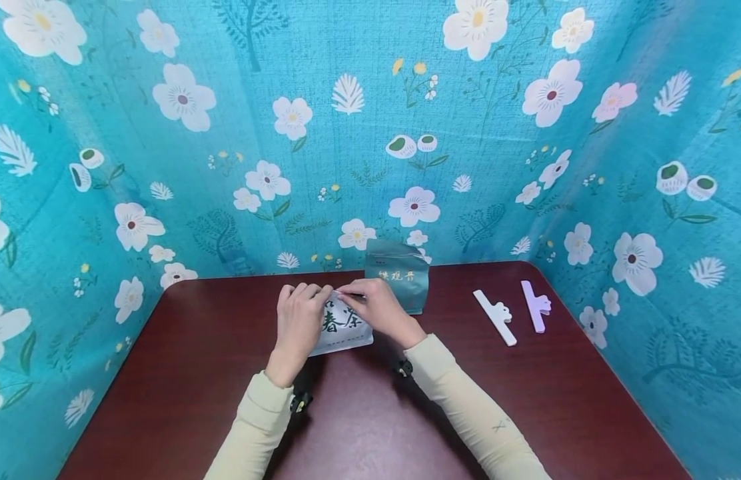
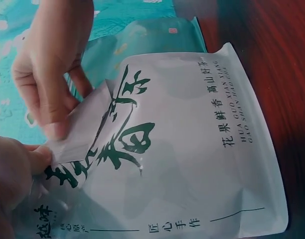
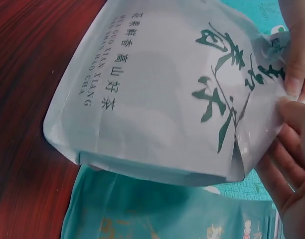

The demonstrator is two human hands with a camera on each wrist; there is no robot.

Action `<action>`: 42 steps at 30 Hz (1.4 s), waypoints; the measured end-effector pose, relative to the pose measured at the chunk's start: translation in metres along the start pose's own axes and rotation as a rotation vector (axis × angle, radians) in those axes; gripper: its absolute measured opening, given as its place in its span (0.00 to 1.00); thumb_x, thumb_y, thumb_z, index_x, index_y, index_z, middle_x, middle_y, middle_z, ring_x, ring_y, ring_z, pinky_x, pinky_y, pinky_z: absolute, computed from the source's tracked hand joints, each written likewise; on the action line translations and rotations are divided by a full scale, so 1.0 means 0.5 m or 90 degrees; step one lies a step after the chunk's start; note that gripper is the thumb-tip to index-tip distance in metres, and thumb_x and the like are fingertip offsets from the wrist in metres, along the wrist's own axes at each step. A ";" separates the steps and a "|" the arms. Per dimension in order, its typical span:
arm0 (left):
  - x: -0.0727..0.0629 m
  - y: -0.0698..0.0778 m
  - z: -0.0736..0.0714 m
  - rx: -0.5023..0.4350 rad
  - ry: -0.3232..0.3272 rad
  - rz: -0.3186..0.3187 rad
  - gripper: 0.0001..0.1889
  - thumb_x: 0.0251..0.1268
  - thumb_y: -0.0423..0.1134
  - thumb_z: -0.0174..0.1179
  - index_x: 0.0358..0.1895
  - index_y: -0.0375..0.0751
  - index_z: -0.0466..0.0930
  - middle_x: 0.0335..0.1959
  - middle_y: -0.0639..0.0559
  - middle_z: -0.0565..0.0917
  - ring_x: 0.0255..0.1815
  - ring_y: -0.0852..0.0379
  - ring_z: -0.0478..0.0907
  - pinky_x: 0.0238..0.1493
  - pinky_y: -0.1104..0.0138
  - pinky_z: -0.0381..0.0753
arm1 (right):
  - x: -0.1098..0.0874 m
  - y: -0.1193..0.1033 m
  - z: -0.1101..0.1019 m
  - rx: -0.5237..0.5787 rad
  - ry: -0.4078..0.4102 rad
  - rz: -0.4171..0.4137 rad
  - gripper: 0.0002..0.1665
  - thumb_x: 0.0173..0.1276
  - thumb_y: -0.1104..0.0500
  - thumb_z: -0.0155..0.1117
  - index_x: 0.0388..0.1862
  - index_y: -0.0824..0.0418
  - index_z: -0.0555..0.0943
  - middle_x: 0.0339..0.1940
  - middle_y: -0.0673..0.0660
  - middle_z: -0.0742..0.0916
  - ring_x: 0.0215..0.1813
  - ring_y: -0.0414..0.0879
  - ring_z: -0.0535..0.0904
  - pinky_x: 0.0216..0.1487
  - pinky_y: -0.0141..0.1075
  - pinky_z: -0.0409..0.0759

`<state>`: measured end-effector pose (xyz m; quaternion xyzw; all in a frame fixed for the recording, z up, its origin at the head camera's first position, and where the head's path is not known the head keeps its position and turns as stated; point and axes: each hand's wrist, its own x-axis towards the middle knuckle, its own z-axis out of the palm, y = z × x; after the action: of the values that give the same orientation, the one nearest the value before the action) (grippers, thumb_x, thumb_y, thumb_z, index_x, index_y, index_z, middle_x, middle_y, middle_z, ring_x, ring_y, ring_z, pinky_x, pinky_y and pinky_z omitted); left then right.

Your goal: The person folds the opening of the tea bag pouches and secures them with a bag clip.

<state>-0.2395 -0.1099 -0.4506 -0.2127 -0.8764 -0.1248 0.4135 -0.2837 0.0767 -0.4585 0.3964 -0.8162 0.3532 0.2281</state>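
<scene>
A white tea bag (image 1: 346,333) with green lettering stands upright on the table in front of me. Its top is folded over, and the flap (image 2: 85,127) shows in the left wrist view. My left hand (image 1: 301,323) grips the left part of the top edge. Close beside it, my right hand (image 1: 379,308) pinches the folded top between thumb and fingers. In the right wrist view, the fingertips of both hands meet at the fold, and the left hand (image 3: 298,50) is partly cut off. Behind the white bag stands a green tea bag (image 1: 400,283), partly covered by my right hand.
To the right lie a white sealing clip (image 1: 494,317) and a purple sealing clip (image 1: 535,307), side by side on the dark red tabletop (image 1: 370,427). A blue floral curtain (image 1: 322,200) encloses the table at the back and both sides.
</scene>
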 end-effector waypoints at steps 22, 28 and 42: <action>0.003 -0.023 0.000 -0.046 -0.012 0.010 0.09 0.62 0.28 0.69 0.43 0.42 0.91 0.31 0.48 0.89 0.34 0.49 0.81 0.40 0.56 0.70 | -0.017 0.026 -0.001 0.041 -0.035 0.006 0.11 0.68 0.69 0.69 0.47 0.61 0.90 0.37 0.54 0.91 0.38 0.40 0.85 0.40 0.31 0.82; 0.002 -0.023 0.001 -0.045 -0.019 0.009 0.09 0.63 0.28 0.68 0.44 0.42 0.91 0.31 0.48 0.88 0.34 0.48 0.80 0.40 0.56 0.71 | -0.021 0.038 0.008 0.033 -0.019 0.002 0.09 0.69 0.65 0.69 0.46 0.60 0.90 0.37 0.54 0.91 0.38 0.39 0.85 0.40 0.30 0.83; -0.002 -0.022 0.007 -0.057 0.000 0.005 0.08 0.63 0.30 0.69 0.44 0.42 0.91 0.30 0.48 0.87 0.34 0.48 0.80 0.42 0.54 0.72 | -0.035 0.056 -0.023 0.056 -0.104 0.059 0.10 0.71 0.61 0.69 0.49 0.59 0.90 0.42 0.52 0.91 0.43 0.39 0.86 0.46 0.33 0.84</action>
<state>-0.2466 -0.1185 -0.4540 -0.2344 -0.8693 -0.1624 0.4038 -0.2952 0.1061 -0.4734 0.3949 -0.8334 0.3652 0.1267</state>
